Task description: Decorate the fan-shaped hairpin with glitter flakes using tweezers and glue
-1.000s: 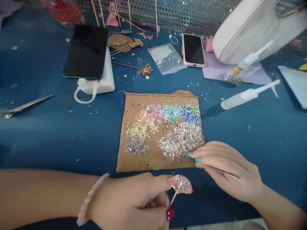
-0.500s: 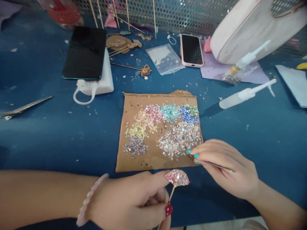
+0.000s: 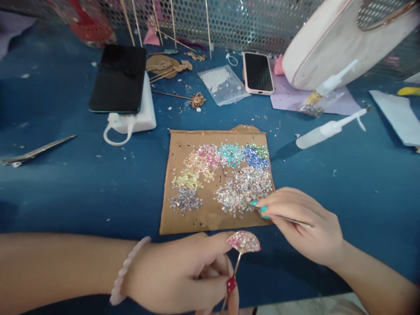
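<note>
My left hand point(image 3: 183, 271) grips a fan-shaped hairpin point(image 3: 244, 242) by its thin gold stem, with the fan upright and covered in pink and pale chips. In my right hand point(image 3: 305, 223) is a pair of metal tweezers point(image 3: 293, 220), pinched near the tip. The tweezers' tip reaches the lower right edge of a pile of clear, silvery chips point(image 3: 244, 188). That pile lies on a cardboard sheet point(image 3: 210, 225), beside smaller heaps of grey, yellow, peach, pink, teal, blue and green chips. Whether a chip sits in the tweezers is too small to tell.
Behind the cardboard lie a black phone point(image 3: 120, 78) on a white power bank, a zip bag of white bits point(image 3: 223, 85) and a smaller phone point(image 3: 258, 72). Applicator bottles point(image 3: 318, 134) stand right, near a white bag point(image 3: 315, 48). A metal clip point(image 3: 39, 151) lies left.
My right hand has shifted slightly left with the tweezers, their tip moving further into the pale chips. My left hand holds the hairpin almost in place. The view has tilted a little.
</note>
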`<state>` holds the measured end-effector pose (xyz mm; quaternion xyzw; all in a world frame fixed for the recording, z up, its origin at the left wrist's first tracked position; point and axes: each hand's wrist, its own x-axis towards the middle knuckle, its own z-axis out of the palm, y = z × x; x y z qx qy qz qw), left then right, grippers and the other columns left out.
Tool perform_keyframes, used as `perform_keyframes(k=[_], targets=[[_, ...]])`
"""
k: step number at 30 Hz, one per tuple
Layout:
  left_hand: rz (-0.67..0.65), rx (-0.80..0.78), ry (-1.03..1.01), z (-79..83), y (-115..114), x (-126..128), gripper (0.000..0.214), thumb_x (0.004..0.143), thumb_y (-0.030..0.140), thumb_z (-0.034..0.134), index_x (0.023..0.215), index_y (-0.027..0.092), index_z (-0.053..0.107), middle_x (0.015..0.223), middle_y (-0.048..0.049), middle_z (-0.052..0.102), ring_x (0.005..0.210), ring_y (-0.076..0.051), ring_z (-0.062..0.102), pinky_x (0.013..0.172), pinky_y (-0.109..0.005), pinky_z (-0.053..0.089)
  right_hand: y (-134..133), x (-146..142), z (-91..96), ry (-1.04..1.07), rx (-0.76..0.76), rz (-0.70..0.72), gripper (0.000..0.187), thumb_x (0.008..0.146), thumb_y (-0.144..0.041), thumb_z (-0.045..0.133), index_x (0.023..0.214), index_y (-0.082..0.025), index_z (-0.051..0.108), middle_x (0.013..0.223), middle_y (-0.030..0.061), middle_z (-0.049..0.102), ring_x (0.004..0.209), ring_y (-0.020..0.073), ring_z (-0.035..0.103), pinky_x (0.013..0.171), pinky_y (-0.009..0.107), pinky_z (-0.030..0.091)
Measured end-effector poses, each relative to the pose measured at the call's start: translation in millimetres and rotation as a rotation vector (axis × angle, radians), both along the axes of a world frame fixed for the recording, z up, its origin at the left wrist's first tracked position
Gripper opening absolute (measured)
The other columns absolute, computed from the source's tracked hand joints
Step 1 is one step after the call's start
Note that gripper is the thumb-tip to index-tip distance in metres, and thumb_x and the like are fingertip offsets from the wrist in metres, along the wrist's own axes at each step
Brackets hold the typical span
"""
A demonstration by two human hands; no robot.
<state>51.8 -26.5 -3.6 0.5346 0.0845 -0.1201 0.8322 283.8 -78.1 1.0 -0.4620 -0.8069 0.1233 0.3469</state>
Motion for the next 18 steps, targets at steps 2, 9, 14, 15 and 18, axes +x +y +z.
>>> perform_keyframes(k=[2,9,14,15,18], targets=[[0.001,0.026,-0.024,-0.8,0.5,0.7,0.061,0.081,0.001,0.029,0.136,0.021,0.015,0.098,-0.0148,0.068,0.039,-0.003,0.051,0.037,-0.010,0.039,1.6,-1.8,-0.7,0.009,-0.004,-0.005,0.019,0.078,-0.001,0.058,0.089,-0.016,0.061,0.082,0.0052,0.071,0.078,0.0133,0.066,0.074,0.031,0.053],[-0.021,0.102,-0.046,3.3,0.5,1.4,0.057,0.086,0.004,0.028,0.139,0.017,0.011,0.096,-0.0180,0.069,0.038,-0.003,0.051,0.038,-0.010,0.040,5.2,-7.2,-4.2,0.007,-0.011,-0.106,0.016,0.078,-0.003,0.059,0.085,-0.017,0.061,0.080,0.0037,0.071,0.075,0.0126,0.066,0.070,0.029,0.053],[-0.019,0.072,-0.034,3.6,1.0,1.6,0.056,0.087,0.002,0.027,0.139,0.017,0.011,0.098,-0.0197,0.069,0.041,-0.004,0.056,0.039,-0.010,0.041,6.0,-6.9,-4.1,0.002,-0.011,-0.117,0.015,0.079,-0.004,0.058,0.084,-0.018,0.061,0.078,0.0034,0.071,0.073,0.0128,0.066,0.069,0.028,0.054],[-0.017,0.070,-0.036,3.0,1.1,1.6,0.057,0.087,0.002,0.028,0.139,0.017,0.011,0.098,-0.0192,0.069,0.041,-0.004,0.056,0.039,-0.010,0.041,6.1,-6.9,-3.7,-0.001,-0.013,-0.109,0.015,0.079,-0.004,0.058,0.085,-0.018,0.061,0.079,0.0034,0.071,0.074,0.0129,0.066,0.069,0.028,0.054],[-0.010,0.057,-0.033,1.0,1.3,1.4,0.057,0.088,0.001,0.029,0.139,0.019,0.011,0.099,-0.0166,0.069,0.042,-0.003,0.057,0.040,-0.009,0.043,5.9,-7.1,-2.3,-0.010,-0.016,-0.090,0.016,0.080,-0.005,0.058,0.086,-0.019,0.061,0.080,0.0034,0.071,0.075,0.0128,0.067,0.069,0.028,0.054]])
